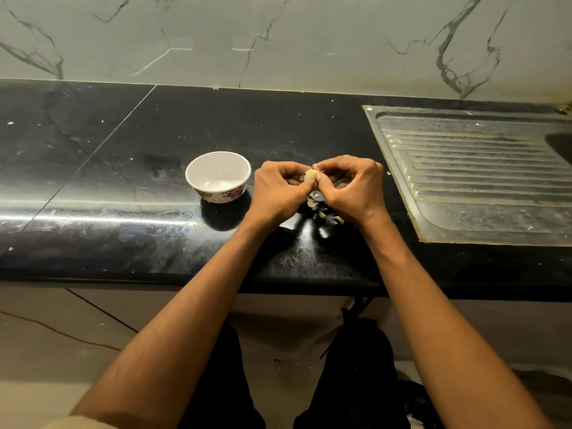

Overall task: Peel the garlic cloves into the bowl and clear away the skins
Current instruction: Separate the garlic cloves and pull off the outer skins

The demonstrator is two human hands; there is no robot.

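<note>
Garlic clove (pixel 310 175): small, pale yellowish, partly hidden by fingertips, held above the counter (pixel 123 181) just right of the bowl (pixel 218 176). Left hand (pixel 280 190) and right hand (pixel 351 188) meet around it, fingers of both curled in and pinching the clove between them. Bowl: white inside, flower pattern on the outer wall, upright on the counter; whether it holds anything I cannot tell. Skins (pixel 315 204): pale scraps lying on the dark counter under the hands, right of the bowl. Sink drainboard (pixel 479 181) sits well right of the bowl.
</note>
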